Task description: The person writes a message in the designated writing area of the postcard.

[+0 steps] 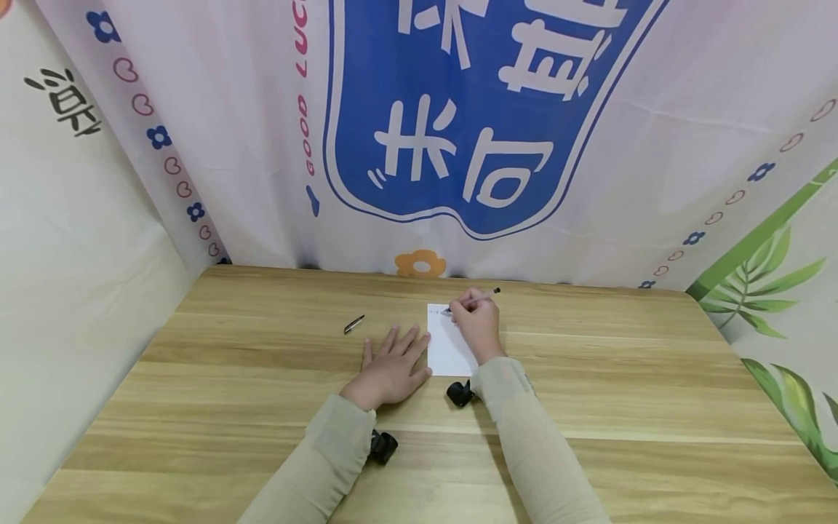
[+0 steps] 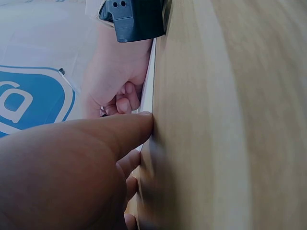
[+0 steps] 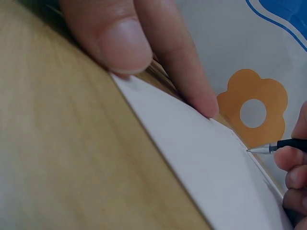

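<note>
A white sheet of paper (image 1: 448, 353) lies on the wooden table, with a short row of small marks along its top edge. My right hand (image 1: 479, 324) pinches a pen (image 1: 484, 296) and rests on the paper's right side. In the right wrist view the pen's metal tip (image 3: 259, 149) meets the paper close to those marks. Spread flat at the paper's left edge is my left hand (image 1: 390, 371). Its thumb (image 3: 125, 45) and a finger press the paper's border in the right wrist view. The left wrist view shows the right hand (image 2: 117, 91) beyond the left thumb.
A dark pen cap (image 1: 354, 324) lies on the wooden table (image 1: 262, 407), left of the paper. Black wrist cameras (image 1: 460, 394) sit under both sleeves. Behind the table hangs a printed curtain (image 1: 262, 145) with a blue sign and an orange flower.
</note>
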`<act>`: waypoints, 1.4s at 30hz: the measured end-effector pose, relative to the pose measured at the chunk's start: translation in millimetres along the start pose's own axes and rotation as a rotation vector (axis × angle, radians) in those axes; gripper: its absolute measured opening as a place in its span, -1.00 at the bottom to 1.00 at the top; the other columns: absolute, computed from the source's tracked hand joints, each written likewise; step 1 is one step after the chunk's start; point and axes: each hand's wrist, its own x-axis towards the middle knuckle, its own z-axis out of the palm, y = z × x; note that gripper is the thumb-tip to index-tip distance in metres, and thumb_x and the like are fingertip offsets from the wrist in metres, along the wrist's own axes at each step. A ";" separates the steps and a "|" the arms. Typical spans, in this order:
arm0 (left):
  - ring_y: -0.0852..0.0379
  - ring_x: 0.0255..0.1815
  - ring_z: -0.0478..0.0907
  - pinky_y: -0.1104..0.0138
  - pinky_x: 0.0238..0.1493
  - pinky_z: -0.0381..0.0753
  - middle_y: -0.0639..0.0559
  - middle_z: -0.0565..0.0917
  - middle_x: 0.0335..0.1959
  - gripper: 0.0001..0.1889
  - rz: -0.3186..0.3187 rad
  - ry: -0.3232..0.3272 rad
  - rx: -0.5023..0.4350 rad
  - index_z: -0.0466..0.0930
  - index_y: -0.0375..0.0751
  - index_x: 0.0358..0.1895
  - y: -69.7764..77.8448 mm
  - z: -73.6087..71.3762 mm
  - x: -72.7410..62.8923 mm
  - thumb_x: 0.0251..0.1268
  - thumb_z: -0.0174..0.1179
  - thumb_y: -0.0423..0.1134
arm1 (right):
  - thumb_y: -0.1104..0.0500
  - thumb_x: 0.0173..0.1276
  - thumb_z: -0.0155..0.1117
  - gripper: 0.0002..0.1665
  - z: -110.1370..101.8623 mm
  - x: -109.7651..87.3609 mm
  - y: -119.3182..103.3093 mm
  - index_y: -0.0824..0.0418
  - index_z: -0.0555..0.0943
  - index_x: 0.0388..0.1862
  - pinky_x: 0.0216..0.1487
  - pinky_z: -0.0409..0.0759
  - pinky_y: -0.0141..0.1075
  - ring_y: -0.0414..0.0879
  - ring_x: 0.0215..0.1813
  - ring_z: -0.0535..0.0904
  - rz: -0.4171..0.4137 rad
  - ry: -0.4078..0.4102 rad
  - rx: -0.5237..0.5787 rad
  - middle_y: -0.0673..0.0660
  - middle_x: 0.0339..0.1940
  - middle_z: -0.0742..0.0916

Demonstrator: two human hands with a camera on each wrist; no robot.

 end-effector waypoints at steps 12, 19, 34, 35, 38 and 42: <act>-0.17 0.67 -0.35 -0.37 0.45 -0.43 0.01 -0.09 0.69 -0.33 -0.002 -0.007 -0.007 -0.01 0.06 0.66 -0.3 0.0 0.7 0.63 -0.07 0.10 | 0.28 0.32 0.24 -0.83 -0.5 0.6 0.6 0.22 0.54 -0.49 -0.51 0.50 -0.38 -0.07 -0.49 0.57 -0.002 0.000 -0.010 0.13 -0.54 0.64; -0.18 0.67 -0.32 -0.39 0.45 -0.40 0.01 -0.06 0.68 -0.33 0.001 0.002 -0.009 0.02 0.05 0.66 1.0 -0.4 -0.3 0.63 -0.07 0.09 | 0.27 0.32 0.24 -0.82 -0.8 0.7 1.5 0.23 0.55 -0.50 -0.52 0.49 -0.37 -0.06 -0.50 0.56 0.002 0.008 -0.010 0.13 -0.52 0.63; -0.17 0.67 -0.36 -0.38 0.45 -0.44 0.03 -0.09 0.69 -0.33 -0.002 -0.003 -0.012 -0.02 0.07 0.66 -3.2 -0.7 0.3 0.63 -0.08 0.10 | 0.28 0.32 0.23 -0.82 1.3 2.5 0.9 0.21 0.53 -0.50 -0.53 0.46 -0.37 -0.07 -0.51 0.55 -0.007 -0.001 -0.023 0.12 -0.57 0.64; -0.17 0.67 -0.36 -0.39 0.44 -0.44 0.02 -0.09 0.69 -0.33 0.001 0.001 -0.013 -0.01 0.07 0.66 -3.6 -0.2 0.6 0.63 -0.08 0.10 | 0.28 0.32 0.22 -0.82 1.3 2.6 0.9 0.21 0.53 -0.51 -0.53 0.45 -0.37 -0.07 -0.51 0.55 -0.007 -0.001 -0.022 0.12 -0.57 0.63; -0.14 0.67 -0.40 -0.37 0.44 -0.47 0.06 -0.13 0.69 -0.32 -0.002 -0.006 -0.007 -0.06 0.11 0.67 -5.4 2.9 3.2 0.63 -0.10 0.13 | 0.28 0.32 0.23 -0.82 1.0 2.2 1.2 0.21 0.53 -0.50 -0.54 0.45 -0.37 -0.07 -0.51 0.55 -0.003 0.005 -0.011 0.12 -0.57 0.63; -0.10 0.66 -0.44 -0.35 0.45 -0.50 0.11 -0.17 0.69 -0.31 -0.007 -0.008 -0.002 -0.09 0.18 0.67 -7.2 6.7 6.6 0.62 -0.10 0.17 | 0.27 0.31 0.23 -0.82 0.2 1.4 2.0 0.22 0.52 -0.51 -0.56 0.43 -0.37 -0.07 -0.51 0.55 -0.001 0.012 -0.005 0.13 -0.57 0.63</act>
